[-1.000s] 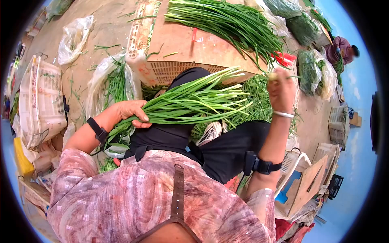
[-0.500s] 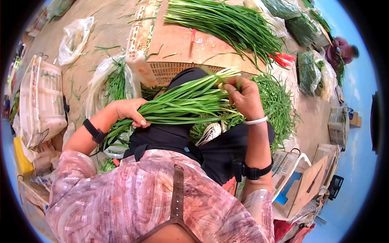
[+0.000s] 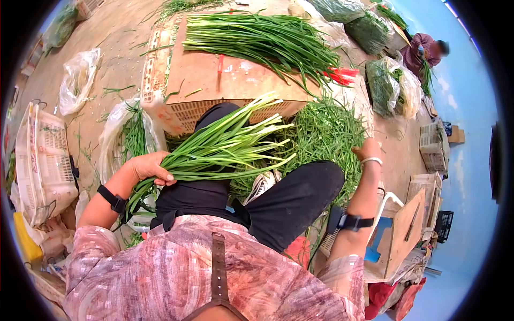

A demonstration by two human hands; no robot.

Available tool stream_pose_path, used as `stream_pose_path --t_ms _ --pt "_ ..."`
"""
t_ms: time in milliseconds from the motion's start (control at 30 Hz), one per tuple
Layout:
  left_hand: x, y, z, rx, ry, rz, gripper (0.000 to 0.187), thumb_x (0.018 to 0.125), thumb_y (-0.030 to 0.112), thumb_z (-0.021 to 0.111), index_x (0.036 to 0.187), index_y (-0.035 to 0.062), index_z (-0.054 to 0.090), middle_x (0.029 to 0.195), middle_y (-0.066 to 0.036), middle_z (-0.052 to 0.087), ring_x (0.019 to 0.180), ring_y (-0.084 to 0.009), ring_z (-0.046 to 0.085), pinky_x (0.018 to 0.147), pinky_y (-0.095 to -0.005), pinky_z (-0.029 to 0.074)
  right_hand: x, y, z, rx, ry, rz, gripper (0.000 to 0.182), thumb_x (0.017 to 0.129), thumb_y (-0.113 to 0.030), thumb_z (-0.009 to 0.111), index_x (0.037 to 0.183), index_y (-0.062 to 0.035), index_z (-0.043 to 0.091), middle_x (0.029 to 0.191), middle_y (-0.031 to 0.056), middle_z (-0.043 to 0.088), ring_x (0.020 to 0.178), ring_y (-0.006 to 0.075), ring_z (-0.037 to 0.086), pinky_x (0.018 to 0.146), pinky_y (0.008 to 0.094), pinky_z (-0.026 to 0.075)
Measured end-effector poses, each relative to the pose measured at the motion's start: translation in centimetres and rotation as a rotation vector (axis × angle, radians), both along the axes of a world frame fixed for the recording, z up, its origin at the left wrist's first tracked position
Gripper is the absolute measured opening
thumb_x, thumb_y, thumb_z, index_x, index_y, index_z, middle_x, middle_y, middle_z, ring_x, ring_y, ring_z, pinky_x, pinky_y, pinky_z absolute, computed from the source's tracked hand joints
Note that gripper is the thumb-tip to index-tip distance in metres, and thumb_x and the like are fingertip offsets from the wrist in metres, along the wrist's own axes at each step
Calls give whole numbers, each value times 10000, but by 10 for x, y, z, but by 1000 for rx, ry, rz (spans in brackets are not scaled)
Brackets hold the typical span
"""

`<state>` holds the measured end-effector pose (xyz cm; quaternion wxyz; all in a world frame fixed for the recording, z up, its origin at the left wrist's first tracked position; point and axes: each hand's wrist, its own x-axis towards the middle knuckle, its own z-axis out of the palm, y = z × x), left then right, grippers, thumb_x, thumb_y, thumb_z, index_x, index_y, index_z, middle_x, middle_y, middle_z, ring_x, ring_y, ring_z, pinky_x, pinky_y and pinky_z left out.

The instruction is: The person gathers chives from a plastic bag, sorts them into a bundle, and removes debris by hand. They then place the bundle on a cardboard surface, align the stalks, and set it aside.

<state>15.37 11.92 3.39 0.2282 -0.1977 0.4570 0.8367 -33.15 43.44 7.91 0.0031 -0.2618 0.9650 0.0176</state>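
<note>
My left hand [image 3: 153, 168] is wrapped round a bunch of green stalks [image 3: 225, 144], whose pale ends fan out to the right above my lap. Off to the right, my right hand [image 3: 367, 150] is above the edge of a heap of loose green leaves [image 3: 326, 139]; its fingers are partly hidden, and I cannot make out whether it holds anything. A large bundle of green stalks [image 3: 257, 40] lies on a board [image 3: 241, 80] over a crate, with red strips [image 3: 341, 75] beside it.
Plastic bags of greens [image 3: 383, 88] stand at the upper right, near another person [image 3: 420, 53]. White crates [image 3: 51, 160] are at the left. An open bag [image 3: 115, 128] lies left of the board. A wooden panel [image 3: 401, 235] leans at the lower right.
My right hand has left the stalk ends and moved right, over the heap's edge. The stalk ends in my left hand have spread apart. The whole view has shifted.
</note>
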Motion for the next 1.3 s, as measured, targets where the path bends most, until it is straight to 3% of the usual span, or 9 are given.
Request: stream_pose_path --t_ms 133,300,467,633,767,900,1067,1167,1300 --pt "0 4 1 -37 -18 35 365 679 237 728 891 0 548 656 -83 554 416 -78 423 399 -206 344 77 -35 3 -495 -283 258 418 731 -155 689 1099 8 576 1018 215 614 791 299 645 740 360 499" --pt "2 4 6 27 -67 84 397 707 210 706 985 -1 515 661 -88 540 409 -73 402 387 -206 331 194 -83 29 -524 -240 837 886 565 -175 804 1316 -57 348 1333 247 327 1193 394 385 987 401 354" --pt "7 3 6 97 -52 101 418 716 209 701 1012 -6 500 660 -92 526 413 -73 390 386 -195 314 235 -80 -2 -509 -253 805 1093 478 -224 842 1380 -69 244 1391 284 207 1300 429 210 1015 527 257" --pt "12 3 4 120 -68 98 419 715 203 707 1015 -9 505 664 -92 524 410 -75 386 385 -202 312 222 -71 -21 -354 -135 789 959 589 -322 775 1371 -78 277 1376 153 332 1298 342 266 1008 538 245" --pt "15 3 0 101 -84 165 482 656 241 750 974 -25 505 622 -92 514 373 -73 379 352 -206 290 218 -72 -19 -320 -211 880 580 731 -362 669 1208 -82 495 905 109 620 994 286 550 882 498 390" --pt "21 0 -3 86 -76 148 458 676 240 734 981 -15 507 631 -90 515 389 -74 382 363 -207 291 202 -84 -21 -611 -564 639 309 818 -241 587 1016 -5 593 795 188 635 710 338 618 666 402 485" --pt "14 -2 -2 102 -67 128 475 675 226 736 1003 -27 503 618 -99 511 376 -78 377 355 -199 271 163 -127 -79 -838 -1432 44 342 845 -247 614 970 71 596 739 84 653 589 137 615 416 233 419" --pt "17 -5 -6 84 -77 118 475 686 202 729 1030 -32 500 616 -102 507 373 -77 366 350 -202 270 165 -132 -72 -890 -1568 -176 236 840 -202 620 940 11 603 791 67 656 561 80 583 388 173 299" --pt "17 -3 -2 96 -102 149 479 688 191 732 1046 -25 499 615 -100 508 373 -76 362 355 -202 269 169 -125 -76 -1213 -1648 -178 149 809 -151 654 852 -14 612 751 67 647 550 83 570 411 193 370"
